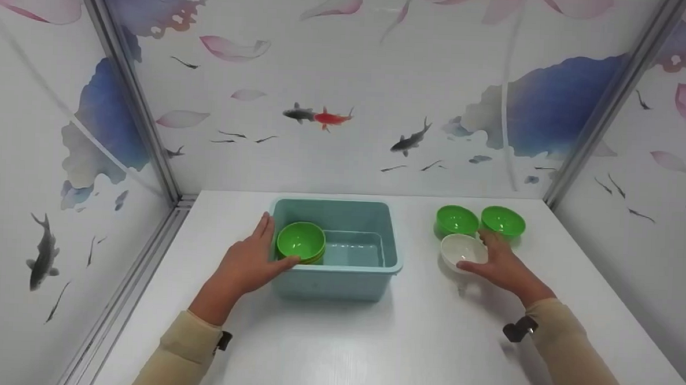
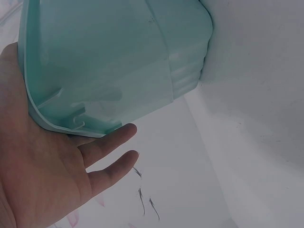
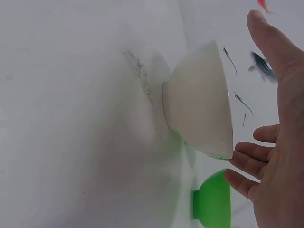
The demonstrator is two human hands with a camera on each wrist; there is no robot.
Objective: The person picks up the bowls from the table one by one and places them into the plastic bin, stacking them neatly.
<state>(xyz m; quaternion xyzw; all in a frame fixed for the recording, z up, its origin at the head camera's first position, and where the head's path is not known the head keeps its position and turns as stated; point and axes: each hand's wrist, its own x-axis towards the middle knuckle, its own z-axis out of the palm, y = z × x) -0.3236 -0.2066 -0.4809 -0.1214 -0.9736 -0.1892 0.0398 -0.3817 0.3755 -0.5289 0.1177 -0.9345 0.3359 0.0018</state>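
A light teal plastic bin (image 1: 333, 284) stands on the white table. My left hand (image 1: 253, 264) holds its front left corner, thumb over the front rim and fingers along the left side. In the left wrist view, two fingers (image 2: 114, 142) extend past the wall. Inside the bin, at its left, sits a small stack of green bowls (image 1: 300, 240). My right hand (image 1: 502, 266) is spread over the right side of a white bowl (image 3: 197, 99), the thumb apart from the rim in the right wrist view. Two green bowls (image 1: 456, 220) (image 1: 502, 221) stand just behind it.
White panels (image 1: 347, 88) printed with fish and petals enclose the table (image 1: 336, 348) at the back and both sides. Metal frame posts (image 1: 133, 91) stand at the corners. The bin's right wall (image 1: 392, 235) lies between the green stack and the white bowl.
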